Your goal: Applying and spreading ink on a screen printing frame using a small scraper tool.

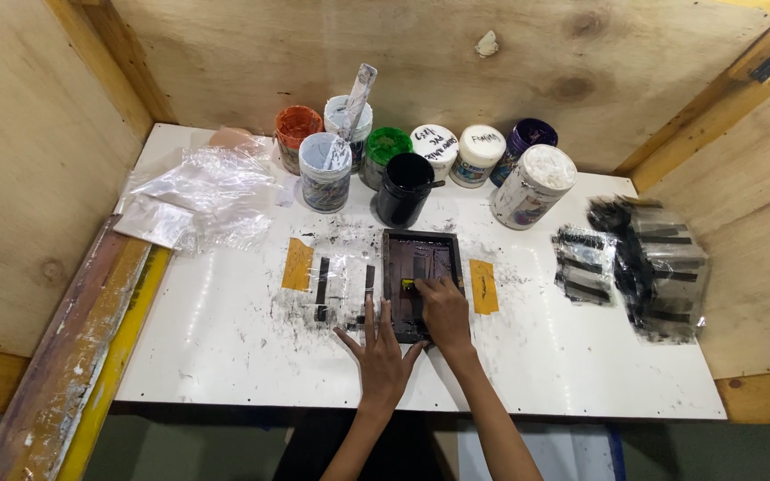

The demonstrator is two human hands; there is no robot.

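Small print workshop booth: raw plywood walls [403,53] boxing in an ink-smeared white table [225,356]. Cluster of open paint tubs [403,165] at the back, a dark framed screen [419,281] mid-table, ink-blackened plastic sheets [643,263] stacked to one side.

One head-worn view, looking steeply down from above the near edge of the bench.

The camera sits over the person's own forearms, which rise from the bottom edge of the frame, and faces forward and down onto the white bench [225,356]. It is near enough to take in the whole bench top. Plywood walls [331,53] close the scene at the back and both sides. No second view shares it.
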